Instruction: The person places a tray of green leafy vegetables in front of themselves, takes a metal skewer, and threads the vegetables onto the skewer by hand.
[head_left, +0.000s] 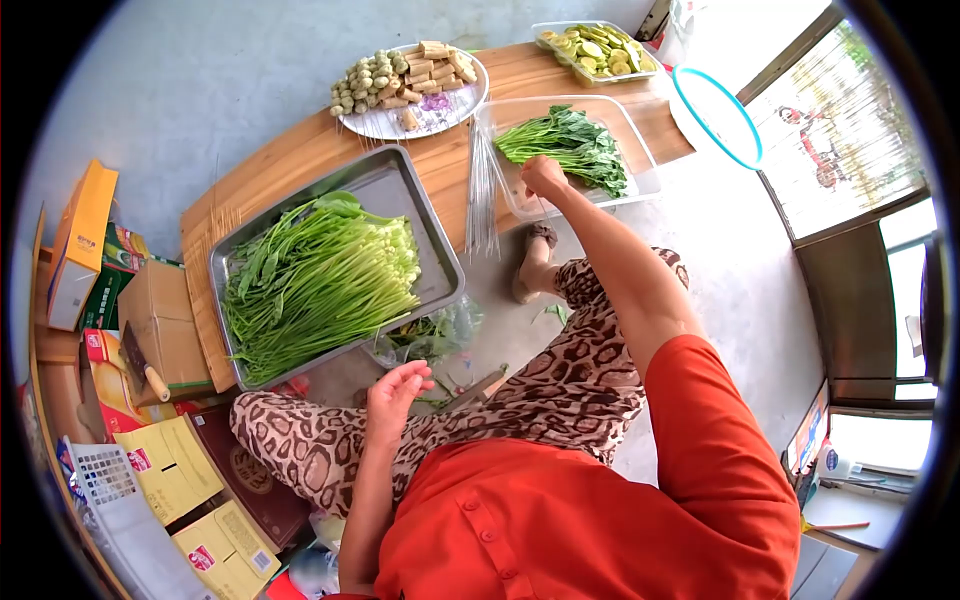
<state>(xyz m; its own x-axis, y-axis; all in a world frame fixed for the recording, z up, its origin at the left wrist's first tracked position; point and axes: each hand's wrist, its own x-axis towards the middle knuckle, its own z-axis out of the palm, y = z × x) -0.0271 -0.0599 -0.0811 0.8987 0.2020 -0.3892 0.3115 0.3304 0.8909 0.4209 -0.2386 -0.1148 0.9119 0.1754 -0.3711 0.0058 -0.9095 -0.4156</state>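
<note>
My right hand (545,178) is closed over the near edge of a clear plastic container (645,178); whatever its fingers hold, if anything, is hidden. Inside that container lie leafy greens (570,142), stems toward the left. Beside it a bundle of thin skewers (482,185) hangs past the board's edge. My left hand (395,395) is raised above my lap, fingers loosely bent and apart, nothing visible in them. Nearest to it is a metal tray (430,240) with a large heap of long-stemmed greens (320,280).
The wooden board (270,165) also carries an oval plate (440,112) of green balls and tan rolls, and a tub of sliced vegetables (600,50). Below the tray sits a plastic bag (440,330). A knife (145,365) and boxes (165,310) stand left.
</note>
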